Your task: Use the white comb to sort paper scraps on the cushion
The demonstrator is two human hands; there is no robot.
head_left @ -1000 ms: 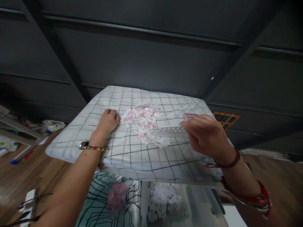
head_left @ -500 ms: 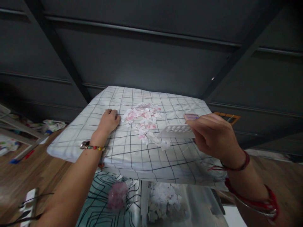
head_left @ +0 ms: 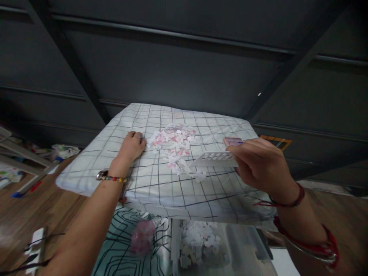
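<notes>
My right hand point(head_left: 258, 165) grips a white slotted plastic piece point(head_left: 214, 158) by its right end, tilted above the cloth. Its left edge is beside a loose pile of white and pink paper scraps point(head_left: 175, 140); whether it touches the nearest scraps I cannot tell. My left hand point(head_left: 132, 145) rests on the checked tablecloth point(head_left: 161, 188), left of the pile, with its fingers loosely bent and nothing seen in them. Just behind my right hand lies a pink phone-like object point(head_left: 233, 141), partly covered.
Below the near edge stands a clear plastic bin point(head_left: 241, 245) with paper scraps in it. Left of it, a pink plastic bundle point(head_left: 143, 237) sits on green patterned fabric point(head_left: 115, 245). A power strip point(head_left: 36, 249) lies on the floor. Dark panels point(head_left: 178, 69) rise behind the table.
The view has shifted very slightly. Both hands, the slotted piece and the scraps stay practically where they were.
</notes>
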